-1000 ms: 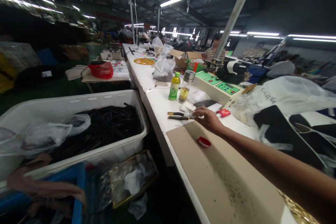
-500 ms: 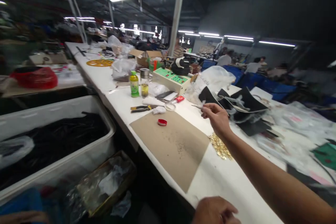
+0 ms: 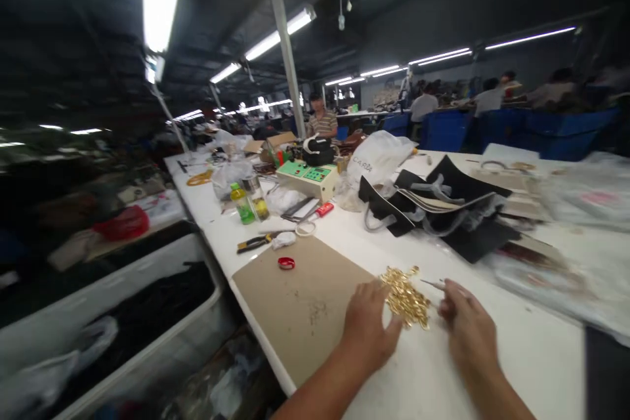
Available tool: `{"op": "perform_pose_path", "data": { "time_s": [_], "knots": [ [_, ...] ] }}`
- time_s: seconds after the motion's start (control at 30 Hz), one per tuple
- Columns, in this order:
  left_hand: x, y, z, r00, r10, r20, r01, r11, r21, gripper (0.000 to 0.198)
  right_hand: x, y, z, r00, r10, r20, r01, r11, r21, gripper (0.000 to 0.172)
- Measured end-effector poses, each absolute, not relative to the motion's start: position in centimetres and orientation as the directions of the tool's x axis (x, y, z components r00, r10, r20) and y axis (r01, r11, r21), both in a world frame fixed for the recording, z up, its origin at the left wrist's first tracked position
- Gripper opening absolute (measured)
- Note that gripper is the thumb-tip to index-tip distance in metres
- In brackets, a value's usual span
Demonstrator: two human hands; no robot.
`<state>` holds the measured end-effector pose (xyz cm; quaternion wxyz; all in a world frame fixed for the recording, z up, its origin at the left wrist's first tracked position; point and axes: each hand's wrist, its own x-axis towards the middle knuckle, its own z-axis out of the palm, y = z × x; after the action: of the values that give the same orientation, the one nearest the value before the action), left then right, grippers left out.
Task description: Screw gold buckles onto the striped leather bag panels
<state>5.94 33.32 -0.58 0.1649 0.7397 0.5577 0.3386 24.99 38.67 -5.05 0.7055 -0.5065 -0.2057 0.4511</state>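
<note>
A heap of small gold-coloured metal pieces (image 3: 406,298) lies on the white table, just right of a brown board. My left hand (image 3: 369,325) is at the heap's left edge, thumb apart from the fingers. Its fingertips reach the pieces; I cannot tell whether they touch them, and no held object shows. On the other side, my right hand (image 3: 467,325) is closed around a slim pointed metal tool (image 3: 433,284), whose tip points left over the tabletop. Part of the tool is hidden inside the fingers.
The brown board (image 3: 295,302) carries a red ring-shaped piece (image 3: 286,263) and dark specks. Beyond it are pliers (image 3: 256,243), a green bottle (image 3: 242,203) and a control box (image 3: 315,180). Black sheets (image 3: 443,203) lie to the right. A person (image 3: 322,119) is across the table.
My right hand has drawn back from the far side of the board to the right of the gold heap, still holding the tool. My left hand has come up to the heap. The view has shifted.
</note>
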Motion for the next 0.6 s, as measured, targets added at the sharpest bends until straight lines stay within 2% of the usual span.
{"op": "perform_pose_path", "data": {
  "time_s": [0.07, 0.13, 0.27, 0.37, 0.5, 0.6],
  "knots": [
    [7.3, 35.8, -1.1, 0.159, 0.959, 0.235, 0.798, -0.265, 0.541, 0.070, 25.8, 39.2, -6.1, 0.501, 0.836, -0.222, -0.453, 0.035, -0.891, 0.061],
    [8.7, 37.4, -1.9, 0.198, 0.963, 0.182, 0.845, -0.262, 0.466, 0.077, 26.6, 40.0, -7.4, 0.464, 0.851, -0.245, -0.496, 0.021, -0.868, 0.058],
    [11.2, 38.3, -3.4, 0.239, 0.961, 0.138, 0.903, -0.273, 0.332, 0.056, 27.5, 41.2, -8.9, 0.374, 0.873, -0.315, -0.641, -0.002, -0.767, 0.050],
    [12.2, 37.9, -3.9, 0.267, 0.956, 0.119, 0.916, -0.290, 0.277, 0.047, 27.3, 41.4, -8.8, 0.348, 0.875, -0.335, -0.697, 0.003, -0.717, 0.046],
    [12.3, 37.2, -4.6, 0.270, 0.957, 0.104, 0.898, -0.289, 0.331, 0.032, 26.7, 41.1, -7.9, 0.333, 0.882, -0.332, -0.726, 0.015, -0.687, 0.046],
    [12.0, 36.9, -4.7, 0.216, 0.965, 0.147, 0.841, -0.260, 0.475, 0.021, 26.6, 40.6, -7.2, 0.341, 0.883, -0.322, -0.723, 0.028, -0.690, 0.043]
  ]
}}
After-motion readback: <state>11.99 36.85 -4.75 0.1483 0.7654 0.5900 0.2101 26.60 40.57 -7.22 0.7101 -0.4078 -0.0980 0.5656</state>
